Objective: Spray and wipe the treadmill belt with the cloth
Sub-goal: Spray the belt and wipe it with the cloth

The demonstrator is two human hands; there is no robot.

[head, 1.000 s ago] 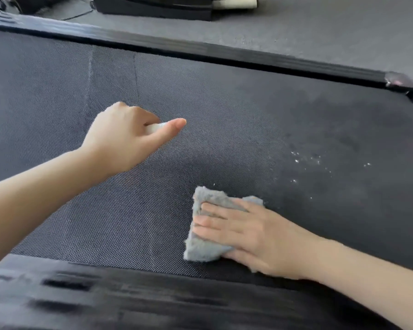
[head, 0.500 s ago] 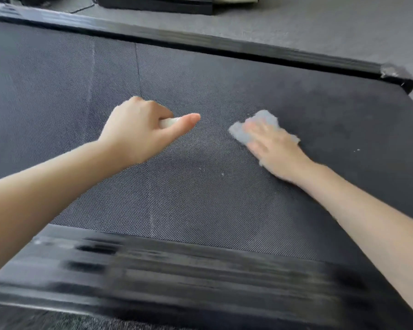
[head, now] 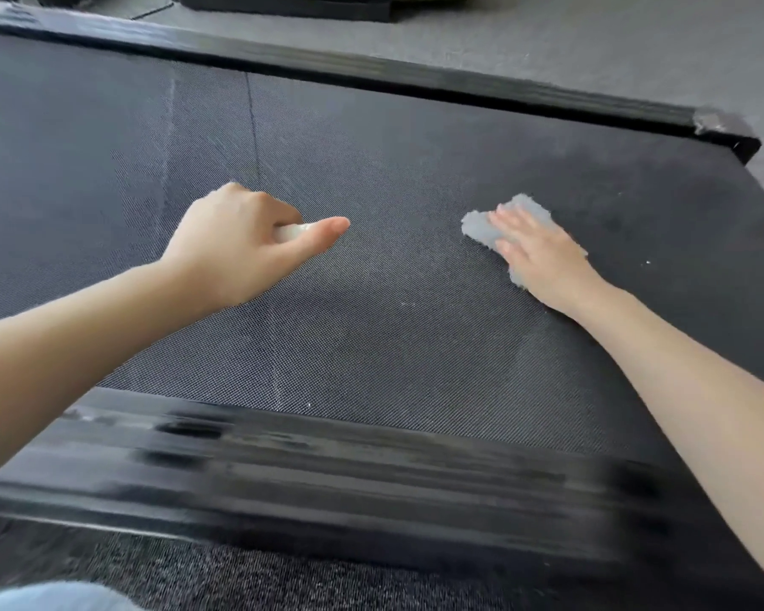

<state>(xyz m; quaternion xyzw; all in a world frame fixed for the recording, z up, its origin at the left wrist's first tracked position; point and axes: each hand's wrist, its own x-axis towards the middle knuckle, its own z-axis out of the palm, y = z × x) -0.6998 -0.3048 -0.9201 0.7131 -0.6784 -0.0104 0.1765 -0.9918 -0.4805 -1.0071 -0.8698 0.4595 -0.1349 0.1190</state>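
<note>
The right hand (head: 537, 255) lies flat on the grey cloth (head: 477, 227), fingers straight and close together, pressing it onto the treadmill belt (head: 393, 346). The cloth is crumpled and fluffy; most of it shows beyond the fingertips and toward the left hand, and a frayed edge shows beside the heel of the palm. Hand and cloth are slightly blurred. They sit on the right part of the belt, nearer the far side rail (head: 415, 79) than the near one.

The left hand (head: 239, 244) hovers over the middle of the belt, well apart from the cloth. Its fingers curl round a small white object (head: 290, 231), of which only a sliver shows between the fingers and the thumb, too little to tell what it is. The thumb sticks out straight, pointing toward the right hand.

The belt is dark with a fine woven texture. A thin seam line (head: 252, 125) crosses it beyond the left hand, and a few tiny white specks (head: 648, 261) lie to the right of the cloth. The far rail ends in a scuffed corner cap (head: 724, 130). The near side rail (head: 327, 469), black and glossy, runs blurred across the lower part of the view. Grey carpeted floor (head: 592, 37) lies beyond the treadmill, with a dark flat object (head: 283, 4) at the top edge. A patch of pale blue fabric (head: 40, 597) shows at the bottom left corner.
</note>
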